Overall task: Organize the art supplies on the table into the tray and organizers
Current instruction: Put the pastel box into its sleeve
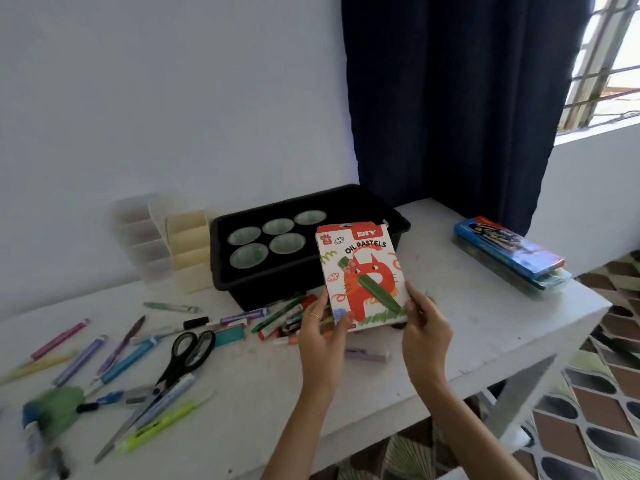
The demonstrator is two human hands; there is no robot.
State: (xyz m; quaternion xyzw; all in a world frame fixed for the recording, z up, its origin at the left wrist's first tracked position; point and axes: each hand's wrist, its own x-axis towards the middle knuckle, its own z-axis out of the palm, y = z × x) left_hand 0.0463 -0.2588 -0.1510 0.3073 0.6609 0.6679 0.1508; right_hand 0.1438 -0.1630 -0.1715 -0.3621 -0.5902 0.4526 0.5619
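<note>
I hold an oil pastels box [362,271] upright above the table, in front of the black tray [311,202]; it is white with an orange cat and its top flap is open. My left hand [322,336] grips its lower left edge and my right hand [426,330] grips its lower right edge. The tray holds several small green cups [277,226]. Left of the tray stand a cream organizer [188,249] and a clear one [143,237]. Loose pastel sticks [287,315] lie below the tray.
Pens and markers [81,358], black scissors [190,351] and a green highlighter [156,427] are scattered over the left of the white table [467,323]. A blue flat box [509,256] lies near the right edge. A dark curtain [450,98] hangs behind.
</note>
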